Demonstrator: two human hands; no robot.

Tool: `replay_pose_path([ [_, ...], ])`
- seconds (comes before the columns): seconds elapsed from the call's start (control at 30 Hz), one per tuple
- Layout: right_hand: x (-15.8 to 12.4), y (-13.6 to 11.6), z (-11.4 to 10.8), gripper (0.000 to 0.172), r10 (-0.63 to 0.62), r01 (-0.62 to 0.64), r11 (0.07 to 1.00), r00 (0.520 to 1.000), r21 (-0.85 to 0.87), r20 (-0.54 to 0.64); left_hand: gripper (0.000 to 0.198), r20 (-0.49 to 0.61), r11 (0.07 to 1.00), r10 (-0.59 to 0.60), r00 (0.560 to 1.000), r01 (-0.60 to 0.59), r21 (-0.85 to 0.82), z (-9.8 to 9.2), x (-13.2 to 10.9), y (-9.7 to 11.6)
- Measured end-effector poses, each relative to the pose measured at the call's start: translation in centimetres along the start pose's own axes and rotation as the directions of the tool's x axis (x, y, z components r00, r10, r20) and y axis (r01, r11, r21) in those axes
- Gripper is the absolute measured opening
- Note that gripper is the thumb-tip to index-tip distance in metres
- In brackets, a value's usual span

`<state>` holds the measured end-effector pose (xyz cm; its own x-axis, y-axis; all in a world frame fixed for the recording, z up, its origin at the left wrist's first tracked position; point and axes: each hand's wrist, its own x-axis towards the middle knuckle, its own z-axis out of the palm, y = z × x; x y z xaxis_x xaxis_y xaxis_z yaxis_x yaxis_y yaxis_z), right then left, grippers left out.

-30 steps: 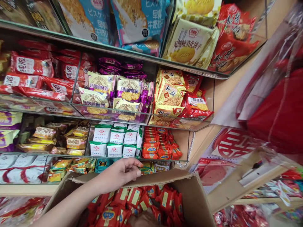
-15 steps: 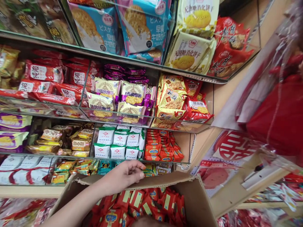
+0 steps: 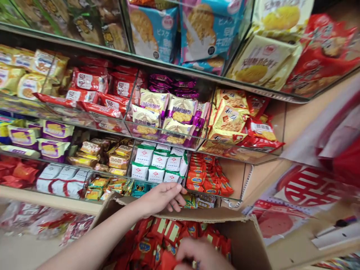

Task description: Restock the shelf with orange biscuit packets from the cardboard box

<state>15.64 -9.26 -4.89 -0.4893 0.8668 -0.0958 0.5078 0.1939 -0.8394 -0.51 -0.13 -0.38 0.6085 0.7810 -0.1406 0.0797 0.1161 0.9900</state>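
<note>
Fingers of the right hand point(image 3: 204, 255) pinch a red snack packet point(image 3: 168, 261); beyond that grip, the loosely uncurled left hand point(image 3: 163, 198) is nearer the shelved orange-red packets point(image 3: 196, 177).

Left forearm point(image 3: 107, 233): one, bare, slender, tapering to a narrow wrist. Left hand point(image 3: 160, 198): bare, slim-fingered. Right hand point(image 3: 206, 255): bare, motion-blurred, cropped by lower edge.
</note>
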Motion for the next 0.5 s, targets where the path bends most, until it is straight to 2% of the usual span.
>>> replay_pose_path([
  [0.07,-0.2,-1.9,-2.6,0.021,0.076,-0.022,0.969,0.974,0.245,-0.213,0.056,-0.028,0.988,-0.031,0.999,0.027,-0.150,-0.1,-0.1,0.2],
  [0.1,0.1,-2.4,-3.7,0.025,0.097,0.017,0.938,0.946,0.346,-0.309,0.059,-0.036,0.978,-0.035,0.999,0.027,-0.206,-0.2,-0.2,0.2],
  [0.17,1.2,-2.8,-5.2,0.028,0.137,0.100,0.863,0.898,0.496,-0.419,0.058,-0.023,0.968,-0.004,1.000,-0.002,-0.252,-0.1,-0.3,0.4],
  [0.27,3.1,-2.2,-5.7,0.029,0.169,0.170,0.786,0.865,0.594,-0.472,0.045,-0.002,0.982,0.063,0.998,-0.062,-0.177,0.1,-0.4,0.5],
  [0.37,4.0,-1.6,-5.5,0.027,0.151,0.202,0.777,0.859,0.596,-0.488,0.042,-0.035,0.992,0.098,0.995,-0.100,-0.077,0.2,-0.2,0.5],
  [0.5,3.9,-1.4,-5.3,0.023,0.108,0.262,0.767,0.847,0.586,-0.520,0.043,-0.044,0.990,0.139,0.989,-0.139,-0.018,0.1,0.0,0.4],
])
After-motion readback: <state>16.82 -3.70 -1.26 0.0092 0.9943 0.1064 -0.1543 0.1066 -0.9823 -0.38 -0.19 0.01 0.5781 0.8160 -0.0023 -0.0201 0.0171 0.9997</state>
